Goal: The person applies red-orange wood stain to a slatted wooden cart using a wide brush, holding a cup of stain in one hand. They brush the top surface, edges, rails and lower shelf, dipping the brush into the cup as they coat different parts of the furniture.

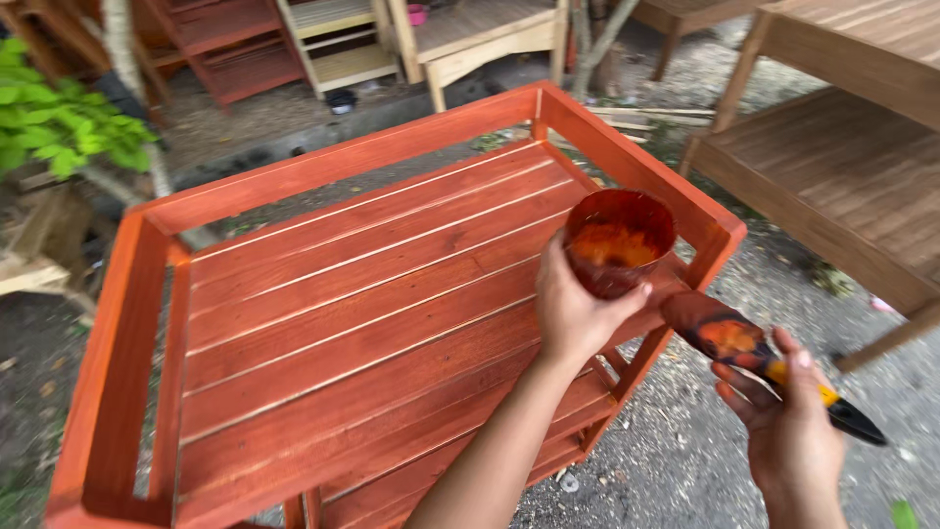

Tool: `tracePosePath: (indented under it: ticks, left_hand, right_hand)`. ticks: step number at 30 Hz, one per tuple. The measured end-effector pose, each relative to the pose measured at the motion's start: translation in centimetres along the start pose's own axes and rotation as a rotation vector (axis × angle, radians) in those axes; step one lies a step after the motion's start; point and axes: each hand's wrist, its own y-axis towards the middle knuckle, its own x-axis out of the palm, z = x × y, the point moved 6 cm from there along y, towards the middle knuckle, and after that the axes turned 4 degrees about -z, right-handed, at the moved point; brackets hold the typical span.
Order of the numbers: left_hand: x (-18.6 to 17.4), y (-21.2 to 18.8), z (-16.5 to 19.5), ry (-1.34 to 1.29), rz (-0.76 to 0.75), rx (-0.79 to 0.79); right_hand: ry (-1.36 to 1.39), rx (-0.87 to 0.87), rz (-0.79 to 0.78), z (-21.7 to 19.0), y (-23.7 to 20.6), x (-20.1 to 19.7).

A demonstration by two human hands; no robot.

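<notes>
Orange-red stain coats the small round cup (619, 241) that our left hand (573, 312) wraps from below, over the slatted red wooden shelf (352, 304). Our right hand (788, 431) pinches the stained brush (744, 348) by its handle. Both look light, probably slippery.

I see a gravel yard (685, 460) in daylight, unpainted wooden shelving (842, 157) at right, a leafy plant (59, 127) at left.
</notes>
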Motion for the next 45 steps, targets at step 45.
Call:
tracePosePath:
  ticks: [45]
  left_hand:
    - [-11.7,-30.2,-25.0,0.361,0.345,-0.964]
  right_hand:
    - [-0.605,-0.113,-0.532,21.0,-3.1,2.3]
